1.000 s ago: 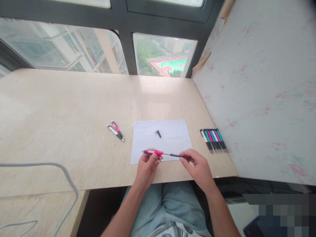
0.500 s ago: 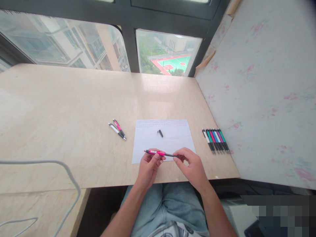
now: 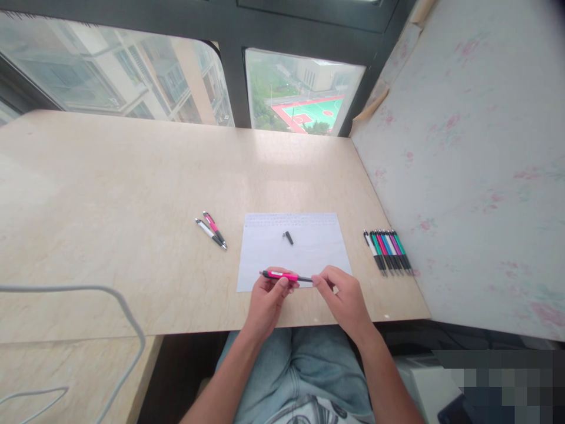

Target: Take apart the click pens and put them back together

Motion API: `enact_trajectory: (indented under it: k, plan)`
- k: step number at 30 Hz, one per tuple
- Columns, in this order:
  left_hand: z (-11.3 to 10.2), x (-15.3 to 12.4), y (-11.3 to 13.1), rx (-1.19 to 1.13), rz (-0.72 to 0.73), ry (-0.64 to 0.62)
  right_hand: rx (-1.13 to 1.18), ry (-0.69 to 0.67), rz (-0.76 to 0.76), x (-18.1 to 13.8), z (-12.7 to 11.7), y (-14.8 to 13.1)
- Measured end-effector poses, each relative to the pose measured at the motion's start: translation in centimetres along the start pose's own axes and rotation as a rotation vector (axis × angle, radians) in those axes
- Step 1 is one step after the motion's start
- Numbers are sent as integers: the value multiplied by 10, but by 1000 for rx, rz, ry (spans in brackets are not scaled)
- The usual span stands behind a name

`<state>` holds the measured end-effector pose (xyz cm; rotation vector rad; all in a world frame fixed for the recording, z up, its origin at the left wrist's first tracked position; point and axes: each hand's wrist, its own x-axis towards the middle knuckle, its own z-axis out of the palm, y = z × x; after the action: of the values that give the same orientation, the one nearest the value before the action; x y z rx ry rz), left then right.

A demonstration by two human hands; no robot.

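My left hand (image 3: 269,297) is closed round the pink barrel of a ballpoint pen (image 3: 286,277), held level over the front of a white paper sheet (image 3: 265,253). A thin dark refill (image 3: 305,279) sticks out of the barrel's right end. My right hand (image 3: 339,291) pinches that refill's tip between thumb and finger. On the paper beyond my hands lies a black pen grip (image 3: 289,238), with a tiny piece beside it, perhaps a spring or tip, too small to tell. Rows of faint writing cross the top of the sheet.
Left of the paper lie a white pen (image 3: 207,230) and a pink pen (image 3: 212,224), touching near their tips. Several coloured pens (image 3: 386,247) form a row at the right, by the flowered wall (image 3: 477,194). A grey cable (image 3: 119,300) loops at lower left.
The view has shifted very slightly. Both hands keep nearly the same pose on the pen, which sits a touch farther right in the picture.
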<state>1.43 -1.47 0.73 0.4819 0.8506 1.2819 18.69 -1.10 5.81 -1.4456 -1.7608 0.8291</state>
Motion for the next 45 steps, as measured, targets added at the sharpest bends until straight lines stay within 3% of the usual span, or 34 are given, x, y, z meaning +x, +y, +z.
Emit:
enact_trajectory:
  k: [3,10,19,45]
  plan:
    - [0,-1,-1,68,37,-52,7,2,37,0,0,3]
    - [2,0,0,-15,-5,43,127,-32,79,0,-2,2]
    - [2,0,1,14,8,18,83,-82,118,1,-2,3]
    - [0,1,-1,69,10,-11,57,-58,65,0,3,5]
